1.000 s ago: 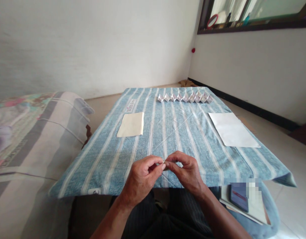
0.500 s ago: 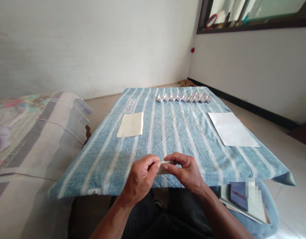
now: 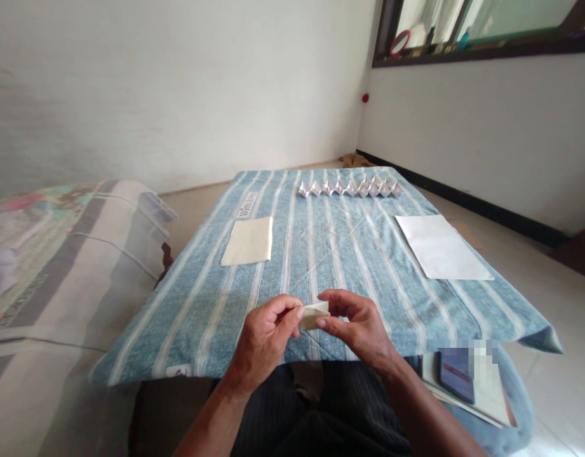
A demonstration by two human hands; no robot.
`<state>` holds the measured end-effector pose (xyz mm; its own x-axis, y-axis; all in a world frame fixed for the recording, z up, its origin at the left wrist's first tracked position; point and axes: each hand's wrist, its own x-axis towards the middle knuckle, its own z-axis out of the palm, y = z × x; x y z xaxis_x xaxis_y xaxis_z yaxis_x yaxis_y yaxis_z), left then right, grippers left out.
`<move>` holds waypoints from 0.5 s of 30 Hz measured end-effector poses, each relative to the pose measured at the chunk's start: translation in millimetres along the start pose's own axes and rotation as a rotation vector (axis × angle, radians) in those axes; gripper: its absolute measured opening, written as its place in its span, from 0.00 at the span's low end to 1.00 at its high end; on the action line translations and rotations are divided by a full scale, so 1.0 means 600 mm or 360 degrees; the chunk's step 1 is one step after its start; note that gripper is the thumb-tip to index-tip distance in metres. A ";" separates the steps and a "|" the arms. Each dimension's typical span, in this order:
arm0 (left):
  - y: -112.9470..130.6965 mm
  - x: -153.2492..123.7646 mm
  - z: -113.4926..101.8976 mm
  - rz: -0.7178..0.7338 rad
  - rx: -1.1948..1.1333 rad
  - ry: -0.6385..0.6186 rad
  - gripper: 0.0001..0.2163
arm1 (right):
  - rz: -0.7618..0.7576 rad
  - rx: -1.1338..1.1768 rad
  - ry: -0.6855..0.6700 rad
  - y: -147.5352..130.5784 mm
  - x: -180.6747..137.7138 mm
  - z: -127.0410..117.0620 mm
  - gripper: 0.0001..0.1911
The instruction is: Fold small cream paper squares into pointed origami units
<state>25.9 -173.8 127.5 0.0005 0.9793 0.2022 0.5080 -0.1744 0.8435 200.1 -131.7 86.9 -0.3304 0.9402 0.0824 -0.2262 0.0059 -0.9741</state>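
Close to the table's front edge, a small pale folded piece of paper (image 3: 314, 317) is held between my two hands. My left hand (image 3: 266, 336) pinches its left end between thumb and bent fingers. At the other end, my right hand (image 3: 361, 325) has its thumb against the near face, with the index finger arched above and behind. A fold stands up slightly along the paper's top. Beyond my hands, a cream stack of paper (image 3: 248, 241) lies left and a white stack of sheets (image 3: 442, 246) lies right.
Several silvery folded paper shapes (image 3: 352, 186) stand in a row at the back of the striped cloth (image 3: 299, 273). A phone (image 3: 457, 374) rests on papers on a blue seat at lower right. A bed (image 3: 77, 273) is on the left.
The folded paper shows more of its face now, with its top fold raised. My right index finger has lifted away from it, and my left hand has shifted slightly left.
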 end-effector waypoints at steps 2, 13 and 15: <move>-0.001 0.000 -0.001 0.0001 -0.0045 -0.0022 0.09 | 0.0084 0.0136 -0.0069 -0.001 0.001 -0.001 0.14; -0.011 0.002 0.005 -0.0141 -0.0295 -0.0061 0.09 | 0.0162 0.0253 -0.0030 -0.002 0.003 0.001 0.12; -0.014 0.002 0.007 -0.0180 -0.0375 -0.0065 0.09 | 0.0155 0.0224 -0.0012 -0.001 0.003 0.000 0.12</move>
<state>25.1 -170.6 118.6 -0.0075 0.9964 0.0840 0.2924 -0.0781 0.9531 199.6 -130.0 87.8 -0.3638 0.9314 -0.0091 -0.3183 -0.1335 -0.9385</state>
